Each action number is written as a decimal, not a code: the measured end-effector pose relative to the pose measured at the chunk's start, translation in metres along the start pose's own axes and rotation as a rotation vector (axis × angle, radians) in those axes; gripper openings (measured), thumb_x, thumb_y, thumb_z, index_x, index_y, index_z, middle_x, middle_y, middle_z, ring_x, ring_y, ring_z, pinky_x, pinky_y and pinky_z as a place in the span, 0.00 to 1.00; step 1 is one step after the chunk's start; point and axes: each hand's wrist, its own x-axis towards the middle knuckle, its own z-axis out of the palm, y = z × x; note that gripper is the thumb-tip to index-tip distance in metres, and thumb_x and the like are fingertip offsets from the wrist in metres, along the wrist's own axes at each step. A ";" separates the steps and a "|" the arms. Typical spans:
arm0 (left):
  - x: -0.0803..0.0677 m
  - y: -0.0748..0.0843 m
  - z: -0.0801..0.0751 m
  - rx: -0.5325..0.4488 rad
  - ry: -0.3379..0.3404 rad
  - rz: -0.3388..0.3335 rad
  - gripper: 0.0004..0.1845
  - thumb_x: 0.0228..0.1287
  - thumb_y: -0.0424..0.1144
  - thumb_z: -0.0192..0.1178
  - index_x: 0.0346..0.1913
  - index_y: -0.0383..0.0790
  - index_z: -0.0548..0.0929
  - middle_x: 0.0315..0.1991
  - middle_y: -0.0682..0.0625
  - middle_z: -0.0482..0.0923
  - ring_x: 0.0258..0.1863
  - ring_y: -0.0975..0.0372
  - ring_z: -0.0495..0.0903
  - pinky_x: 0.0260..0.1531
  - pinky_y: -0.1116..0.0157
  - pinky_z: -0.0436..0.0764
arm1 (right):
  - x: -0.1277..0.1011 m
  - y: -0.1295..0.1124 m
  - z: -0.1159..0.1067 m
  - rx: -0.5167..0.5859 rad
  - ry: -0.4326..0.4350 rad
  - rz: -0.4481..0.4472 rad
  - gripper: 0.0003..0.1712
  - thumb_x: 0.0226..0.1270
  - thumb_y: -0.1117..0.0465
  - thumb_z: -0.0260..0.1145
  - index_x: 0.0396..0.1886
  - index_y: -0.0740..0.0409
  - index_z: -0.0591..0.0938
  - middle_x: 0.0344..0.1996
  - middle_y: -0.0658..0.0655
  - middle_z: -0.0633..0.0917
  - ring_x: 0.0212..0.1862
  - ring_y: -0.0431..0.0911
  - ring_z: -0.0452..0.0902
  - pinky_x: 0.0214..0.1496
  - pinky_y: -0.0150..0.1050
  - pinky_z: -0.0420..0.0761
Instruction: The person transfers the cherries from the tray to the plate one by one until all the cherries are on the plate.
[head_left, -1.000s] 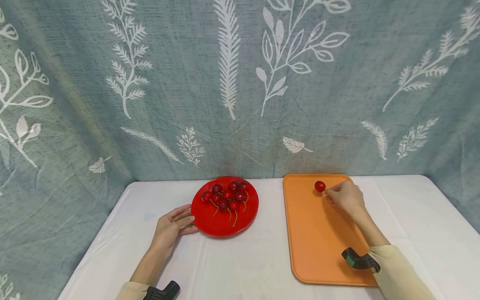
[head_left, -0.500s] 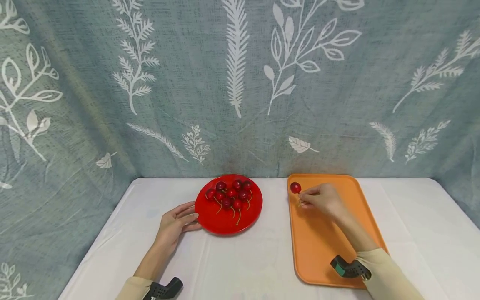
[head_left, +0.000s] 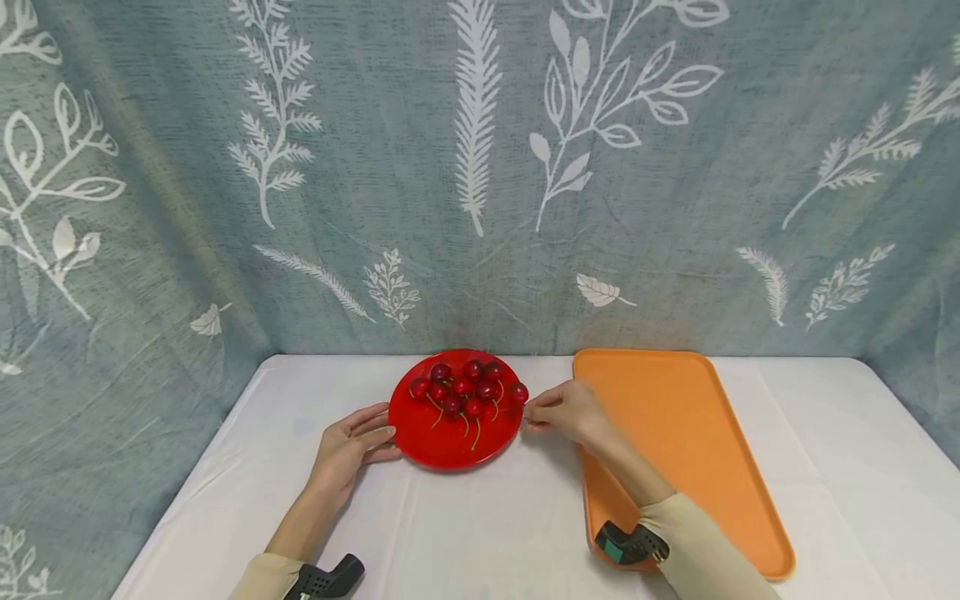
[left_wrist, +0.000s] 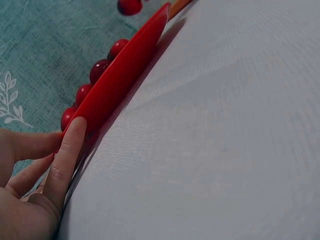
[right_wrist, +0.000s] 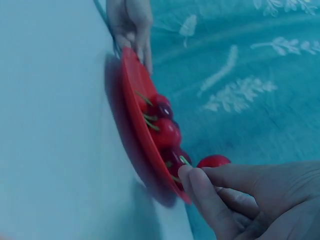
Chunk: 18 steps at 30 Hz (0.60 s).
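A red plate with several stemmed cherries sits at the table's back middle. My left hand rests on the table with straight fingers touching the plate's left rim. My right hand pinches the stem of a single cherry at the plate's right rim. The right wrist view shows this cherry just above the plate's edge, with the fingertips closed on its stem. An orange tray lies to the right.
A white cloth covers the table. A grey-blue leaf-print curtain hangs close behind and wraps both sides. The tray's near end lies under my right forearm.
My right hand carried the single cherry leftward from the tray's far end to the plate's right rim. The left hand stayed at the plate's left rim.
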 end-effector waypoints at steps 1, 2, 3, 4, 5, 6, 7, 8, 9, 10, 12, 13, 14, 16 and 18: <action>0.000 -0.001 0.000 -0.002 0.002 0.002 0.26 0.68 0.27 0.55 0.68 0.31 0.68 0.63 0.32 0.71 0.38 0.58 0.87 0.40 0.63 0.86 | 0.002 0.000 0.005 0.007 -0.008 -0.004 0.08 0.62 0.72 0.67 0.38 0.76 0.86 0.31 0.65 0.88 0.31 0.48 0.87 0.37 0.36 0.87; 0.000 -0.001 -0.001 -0.002 0.002 0.006 0.26 0.68 0.27 0.55 0.68 0.31 0.67 0.63 0.31 0.71 0.38 0.58 0.87 0.40 0.63 0.86 | 0.003 0.000 0.010 0.017 -0.017 -0.007 0.08 0.62 0.72 0.67 0.38 0.76 0.86 0.32 0.65 0.88 0.32 0.49 0.87 0.38 0.37 0.87; 0.000 -0.002 -0.001 -0.003 0.003 0.009 0.26 0.68 0.27 0.55 0.68 0.31 0.67 0.63 0.31 0.71 0.38 0.59 0.87 0.40 0.63 0.86 | 0.005 0.000 0.015 0.013 -0.017 -0.007 0.08 0.62 0.72 0.67 0.38 0.76 0.86 0.31 0.65 0.88 0.32 0.49 0.88 0.38 0.37 0.87; 0.000 -0.002 -0.001 -0.003 0.002 0.010 0.26 0.68 0.27 0.55 0.68 0.31 0.67 0.63 0.31 0.71 0.38 0.59 0.87 0.40 0.63 0.86 | 0.007 -0.001 0.019 0.011 -0.015 -0.002 0.08 0.63 0.71 0.67 0.37 0.76 0.86 0.31 0.65 0.88 0.31 0.49 0.88 0.38 0.36 0.87; 0.001 -0.002 -0.001 -0.002 0.002 0.011 0.26 0.68 0.27 0.55 0.68 0.30 0.68 0.63 0.31 0.71 0.38 0.59 0.87 0.39 0.64 0.86 | 0.008 -0.001 0.022 0.008 -0.011 0.005 0.08 0.63 0.71 0.67 0.37 0.75 0.86 0.29 0.64 0.88 0.31 0.49 0.88 0.37 0.36 0.87; 0.001 -0.002 -0.001 0.001 0.004 0.008 0.25 0.68 0.27 0.55 0.68 0.31 0.68 0.62 0.32 0.71 0.38 0.59 0.87 0.39 0.64 0.86 | 0.009 -0.001 0.026 0.001 -0.006 0.010 0.07 0.63 0.71 0.67 0.36 0.75 0.86 0.29 0.64 0.88 0.30 0.48 0.87 0.36 0.35 0.87; 0.001 -0.003 -0.001 0.004 0.003 0.008 0.25 0.68 0.27 0.55 0.68 0.31 0.68 0.62 0.32 0.71 0.38 0.59 0.87 0.39 0.64 0.86 | 0.011 -0.001 0.029 -0.009 0.001 0.021 0.07 0.62 0.71 0.67 0.35 0.74 0.87 0.27 0.64 0.88 0.29 0.48 0.87 0.35 0.34 0.87; 0.001 -0.003 -0.002 0.008 -0.001 0.010 0.26 0.68 0.27 0.55 0.68 0.30 0.67 0.62 0.32 0.71 0.38 0.59 0.87 0.40 0.64 0.86 | 0.011 -0.002 0.032 -0.011 0.008 0.033 0.07 0.62 0.71 0.68 0.34 0.74 0.87 0.26 0.63 0.88 0.28 0.47 0.87 0.34 0.34 0.87; 0.001 -0.003 -0.002 0.011 -0.001 0.008 0.26 0.68 0.27 0.55 0.68 0.31 0.68 0.62 0.32 0.71 0.38 0.59 0.87 0.40 0.64 0.86 | 0.012 -0.002 0.035 -0.007 0.012 0.045 0.06 0.61 0.72 0.68 0.33 0.74 0.87 0.26 0.63 0.88 0.27 0.47 0.87 0.33 0.33 0.86; 0.001 -0.003 -0.003 0.015 -0.003 0.007 0.26 0.68 0.27 0.55 0.68 0.31 0.67 0.63 0.32 0.71 0.38 0.59 0.87 0.40 0.64 0.86 | 0.013 -0.003 0.038 0.004 0.013 0.058 0.06 0.61 0.73 0.68 0.32 0.75 0.87 0.25 0.64 0.88 0.25 0.47 0.86 0.32 0.33 0.86; 0.000 -0.003 -0.003 0.022 -0.001 0.005 0.26 0.68 0.27 0.55 0.68 0.31 0.67 0.63 0.32 0.71 0.38 0.59 0.87 0.40 0.64 0.86 | 0.016 -0.006 0.044 0.035 0.004 0.079 0.06 0.60 0.74 0.67 0.32 0.76 0.86 0.25 0.65 0.87 0.24 0.46 0.86 0.30 0.33 0.86; 0.000 -0.003 -0.004 0.023 0.002 0.006 0.26 0.68 0.27 0.55 0.68 0.31 0.67 0.63 0.32 0.71 0.39 0.59 0.87 0.40 0.64 0.86 | 0.017 -0.008 0.046 0.047 0.001 0.088 0.05 0.59 0.74 0.67 0.31 0.77 0.86 0.25 0.65 0.87 0.23 0.46 0.85 0.30 0.33 0.86; 0.000 -0.003 -0.004 0.025 0.004 0.005 0.26 0.68 0.27 0.54 0.68 0.31 0.67 0.63 0.32 0.71 0.39 0.59 0.87 0.39 0.64 0.86 | 0.017 -0.009 0.048 0.051 0.000 0.089 0.05 0.59 0.75 0.67 0.31 0.77 0.86 0.25 0.66 0.87 0.22 0.45 0.85 0.30 0.33 0.86; 0.001 -0.003 -0.003 0.021 0.001 0.008 0.26 0.68 0.27 0.54 0.68 0.31 0.68 0.63 0.32 0.71 0.40 0.59 0.87 0.40 0.63 0.86 | 0.018 -0.012 0.051 0.032 0.005 0.090 0.05 0.59 0.75 0.67 0.30 0.77 0.86 0.24 0.65 0.87 0.22 0.45 0.85 0.29 0.33 0.86; 0.001 -0.003 -0.001 0.021 -0.004 0.010 0.26 0.68 0.27 0.55 0.68 0.31 0.68 0.63 0.32 0.71 0.40 0.58 0.87 0.40 0.63 0.86 | 0.019 -0.012 0.052 -0.004 0.021 0.081 0.05 0.59 0.75 0.67 0.30 0.77 0.86 0.24 0.65 0.87 0.22 0.46 0.85 0.29 0.33 0.86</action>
